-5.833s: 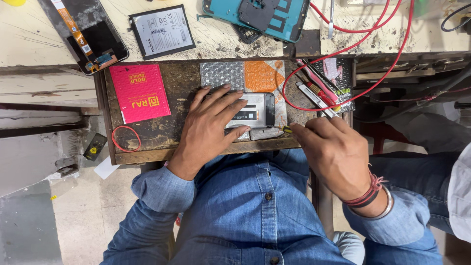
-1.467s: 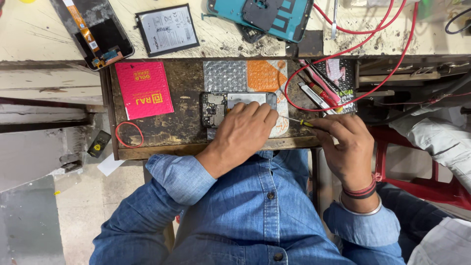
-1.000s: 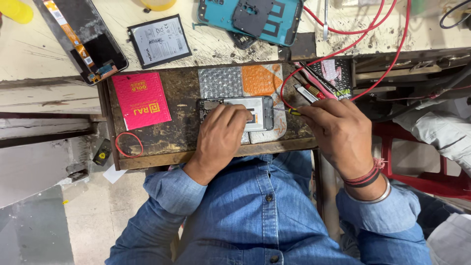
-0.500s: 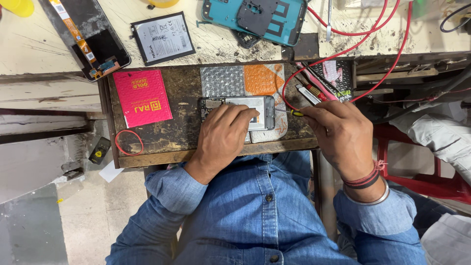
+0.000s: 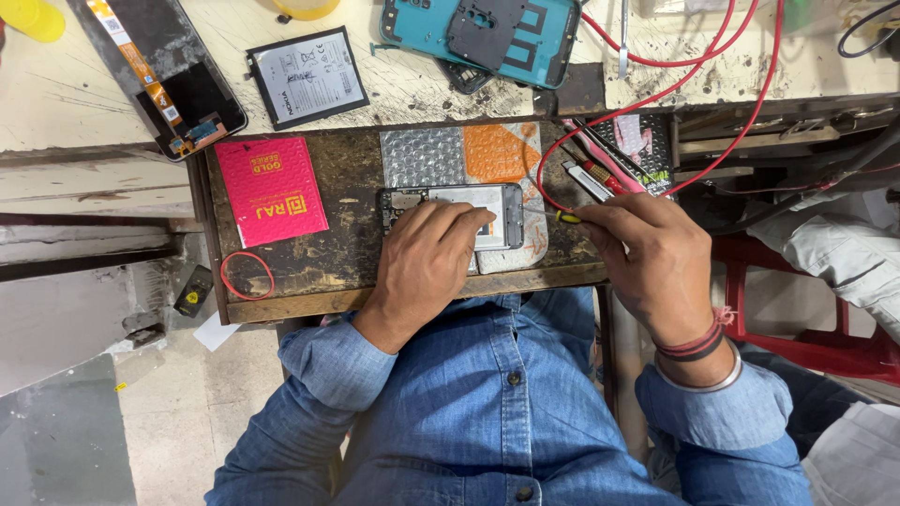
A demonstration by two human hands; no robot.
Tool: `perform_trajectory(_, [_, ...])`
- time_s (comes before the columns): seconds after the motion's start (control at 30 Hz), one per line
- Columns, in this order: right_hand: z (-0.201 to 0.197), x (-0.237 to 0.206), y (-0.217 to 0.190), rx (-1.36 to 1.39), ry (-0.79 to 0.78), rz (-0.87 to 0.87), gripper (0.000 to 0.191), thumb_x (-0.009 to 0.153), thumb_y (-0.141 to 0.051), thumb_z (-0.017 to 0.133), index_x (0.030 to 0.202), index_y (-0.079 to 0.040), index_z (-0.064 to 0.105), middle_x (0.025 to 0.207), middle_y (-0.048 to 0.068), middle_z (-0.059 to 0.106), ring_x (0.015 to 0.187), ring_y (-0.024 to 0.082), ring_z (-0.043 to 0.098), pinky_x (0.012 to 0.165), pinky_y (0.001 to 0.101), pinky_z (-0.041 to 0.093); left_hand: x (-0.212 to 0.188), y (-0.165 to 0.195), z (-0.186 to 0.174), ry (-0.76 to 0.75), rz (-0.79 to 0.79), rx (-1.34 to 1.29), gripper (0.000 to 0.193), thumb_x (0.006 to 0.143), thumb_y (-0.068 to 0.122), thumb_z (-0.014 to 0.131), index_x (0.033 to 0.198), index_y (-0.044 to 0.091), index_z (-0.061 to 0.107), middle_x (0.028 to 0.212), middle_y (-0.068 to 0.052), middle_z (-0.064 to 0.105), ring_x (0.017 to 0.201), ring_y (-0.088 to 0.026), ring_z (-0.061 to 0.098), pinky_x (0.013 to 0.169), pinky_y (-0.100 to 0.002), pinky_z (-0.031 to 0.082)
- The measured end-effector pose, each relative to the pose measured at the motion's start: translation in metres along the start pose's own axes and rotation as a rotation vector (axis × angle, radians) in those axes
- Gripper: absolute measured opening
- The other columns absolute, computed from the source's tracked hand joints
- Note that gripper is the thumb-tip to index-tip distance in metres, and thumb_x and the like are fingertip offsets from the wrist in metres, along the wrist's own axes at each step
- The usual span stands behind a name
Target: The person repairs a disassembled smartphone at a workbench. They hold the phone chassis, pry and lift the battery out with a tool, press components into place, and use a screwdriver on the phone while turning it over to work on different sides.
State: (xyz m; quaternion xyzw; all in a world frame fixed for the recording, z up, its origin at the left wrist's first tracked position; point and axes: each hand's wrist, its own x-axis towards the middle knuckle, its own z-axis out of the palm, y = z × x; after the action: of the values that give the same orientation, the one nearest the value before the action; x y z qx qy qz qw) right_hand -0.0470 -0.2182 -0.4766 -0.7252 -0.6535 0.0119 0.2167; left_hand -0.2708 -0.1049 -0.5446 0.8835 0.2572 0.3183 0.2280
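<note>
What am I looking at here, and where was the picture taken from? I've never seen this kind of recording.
A camera on a person's head looks straight down at their own two bare hands; there is no machine. The left hand presses on an opened phone lying on a worn wooden tray. The right hand holds a small yellow-handled screwdriver, its tip at the phone's edge. Also on the tray: a pink packet and a red rubber band. On the bench above lie a phone battery and a teal phone frame.
</note>
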Motion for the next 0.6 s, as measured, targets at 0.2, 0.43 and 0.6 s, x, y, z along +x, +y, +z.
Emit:
perform_trajectory(0.2, [-0.007, -0.003, -0.004, -0.04, -0.045, -0.047, 0.016, 0.087, -0.014, 0.08, 0.103, -0.013, 0.08, 0.095, 0.004, 0.072, 0.087, 0.027, 0.069, 0.075, 0.0383, 0.055, -0.001, 0.0, -0.001, -0.051, 0.042, 0.042, 0.022, 0.089, 0.007, 0.069, 0.11, 0.009, 0.075, 0.105, -0.003, 0.066, 0.1, -0.023, 0.063, 0.091, -0.038, 0.052])
perform_trajectory(0.43, [-0.008, 0.0, -0.009, -0.057, -0.055, -0.084, 0.015, 0.088, -0.015, 0.079, 0.102, -0.013, 0.079, 0.094, 0.004, 0.072, 0.086, 0.026, 0.069, 0.074, 0.0376, 0.055, -0.002, 0.001, -0.001, -0.063, 0.047, 0.078, 0.026, 0.086, 0.007, 0.07, 0.111, 0.01, 0.076, 0.106, -0.003, 0.065, 0.103, -0.022, 0.061, 0.092, -0.039, 0.05])
perform_trajectory(0.6, [-0.01, 0.002, -0.014, -0.081, -0.051, -0.082, 0.015, 0.088, -0.015, 0.079, 0.103, -0.013, 0.08, 0.093, 0.004, 0.072, 0.084, 0.026, 0.069, 0.072, 0.0375, 0.055, -0.003, 0.0, 0.0, -0.066, 0.053, 0.081, 0.027, 0.085, 0.007, 0.07, 0.111, 0.01, 0.076, 0.107, -0.003, 0.065, 0.103, -0.022, 0.062, 0.09, -0.038, 0.05])
